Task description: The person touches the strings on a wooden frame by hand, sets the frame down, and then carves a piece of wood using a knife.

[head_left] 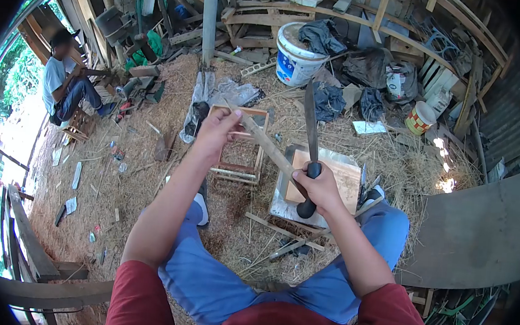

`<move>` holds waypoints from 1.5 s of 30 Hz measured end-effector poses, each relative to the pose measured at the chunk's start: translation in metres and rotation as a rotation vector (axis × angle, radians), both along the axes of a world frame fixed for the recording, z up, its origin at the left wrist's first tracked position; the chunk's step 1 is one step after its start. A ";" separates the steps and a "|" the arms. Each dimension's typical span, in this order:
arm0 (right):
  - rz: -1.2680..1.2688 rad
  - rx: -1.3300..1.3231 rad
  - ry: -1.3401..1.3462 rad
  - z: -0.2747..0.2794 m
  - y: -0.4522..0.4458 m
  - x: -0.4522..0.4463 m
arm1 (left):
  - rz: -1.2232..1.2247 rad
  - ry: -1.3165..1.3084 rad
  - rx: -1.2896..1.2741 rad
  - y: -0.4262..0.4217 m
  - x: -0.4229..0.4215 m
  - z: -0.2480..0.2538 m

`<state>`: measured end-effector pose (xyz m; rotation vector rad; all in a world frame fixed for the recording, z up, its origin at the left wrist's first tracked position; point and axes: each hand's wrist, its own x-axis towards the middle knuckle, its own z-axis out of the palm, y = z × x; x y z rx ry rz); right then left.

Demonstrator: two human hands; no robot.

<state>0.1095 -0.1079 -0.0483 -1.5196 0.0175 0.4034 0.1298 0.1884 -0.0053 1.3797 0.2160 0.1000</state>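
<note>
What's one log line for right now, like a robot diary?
Left hand: holds long pale wooden strip | Right hand: grips black-handled knife with long metal blade | Strip: slants between both hands

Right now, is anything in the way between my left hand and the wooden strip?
Nothing visible is: your left hand grips the wooden strip near its far end. The machete is in your right hand, by the strip's near end, pointing away from you and clear of that grip.
</note>
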 end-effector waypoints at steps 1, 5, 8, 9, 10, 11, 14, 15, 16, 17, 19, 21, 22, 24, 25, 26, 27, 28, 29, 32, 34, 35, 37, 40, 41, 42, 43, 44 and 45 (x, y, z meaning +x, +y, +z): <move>-0.026 0.006 -0.010 0.004 -0.001 0.000 | -0.003 -0.025 -0.060 -0.011 0.000 0.000; -0.108 0.105 -0.031 0.017 -0.001 0.000 | -0.180 0.053 0.194 -0.058 -0.017 0.004; -0.098 0.109 -0.050 0.010 -0.005 0.003 | -0.287 -0.034 0.181 -0.076 -0.017 -0.015; -0.088 0.137 -0.055 0.010 -0.006 0.003 | -0.289 -0.035 0.179 -0.081 -0.016 -0.015; -0.091 0.136 -0.053 0.010 -0.006 0.003 | -0.287 -0.061 0.153 -0.086 -0.015 -0.016; -0.092 0.113 -0.044 0.011 -0.007 0.001 | -0.286 -0.086 0.127 -0.090 -0.016 -0.017; -0.112 0.103 -0.045 0.007 -0.012 0.001 | -0.207 -0.059 -0.152 -0.102 -0.014 -0.008; -0.127 0.119 -0.057 0.006 -0.013 0.001 | -0.209 -0.058 -0.155 -0.101 -0.011 -0.010; -0.129 0.116 -0.054 0.005 -0.017 0.000 | -0.194 -0.038 -0.139 -0.096 -0.008 -0.014; -0.138 0.081 -0.076 0.006 -0.021 0.000 | -0.180 -0.017 -0.124 -0.092 -0.005 -0.017; -0.152 0.037 -0.088 0.005 -0.031 0.000 | -0.195 0.008 0.014 -0.088 -0.001 -0.023; -0.120 -0.029 -0.036 0.005 -0.043 0.001 | -0.278 -0.044 0.734 -0.089 -0.004 -0.034; -0.123 -0.122 -0.075 0.001 -0.050 0.000 | -0.354 -0.074 0.918 -0.088 -0.004 -0.041; -0.104 -0.292 -0.139 -0.018 -0.063 0.003 | -0.394 -0.046 0.985 -0.092 -0.004 -0.075; -0.074 -0.444 -0.218 -0.026 -0.069 0.001 | -0.423 -0.027 1.072 -0.098 -0.008 -0.086; -0.096 -0.475 -0.246 -0.035 -0.073 -0.002 | -0.456 0.028 1.127 -0.103 -0.012 -0.097; -0.088 -0.494 -0.225 -0.045 -0.076 -0.008 | -0.467 0.044 1.104 -0.105 -0.015 -0.109; -0.067 -0.521 -0.202 -0.056 -0.078 -0.009 | -0.584 0.102 1.186 -0.105 -0.016 -0.121; -0.042 -0.548 -0.181 -0.066 -0.080 -0.011 | -0.701 0.162 1.265 -0.104 -0.016 -0.132; 0.018 -0.593 -0.116 -0.087 -0.078 -0.023 | -0.733 0.154 1.308 -0.100 -0.022 -0.145; 0.041 -0.639 -0.126 -0.101 -0.077 -0.030 | -0.752 0.146 1.367 -0.097 -0.022 -0.146; 0.052 -0.644 -0.123 -0.107 -0.078 -0.032 | -0.749 0.155 1.358 -0.096 -0.021 -0.146; 0.063 -0.693 -0.200 -0.105 -0.074 -0.037 | -0.695 0.130 1.377 -0.094 -0.021 -0.139; 0.099 -0.718 -0.238 -0.105 -0.067 -0.035 | -0.693 0.152 1.407 -0.096 -0.021 -0.128; 0.106 -0.720 -0.245 -0.106 -0.065 -0.034 | -0.706 0.188 1.414 -0.097 -0.020 -0.124; 0.105 -0.720 -0.245 -0.108 -0.065 -0.033 | -0.707 0.188 1.415 -0.100 -0.018 -0.119; 0.111 -0.725 -0.233 -0.112 -0.064 -0.033 | -0.730 0.244 1.451 -0.104 -0.016 -0.112; 0.117 -0.730 -0.220 -0.115 -0.063 -0.032 | -0.754 0.300 1.487 -0.106 -0.014 -0.107; 0.114 -0.729 -0.221 -0.118 -0.063 -0.032 | -0.754 0.298 1.490 -0.107 -0.011 -0.104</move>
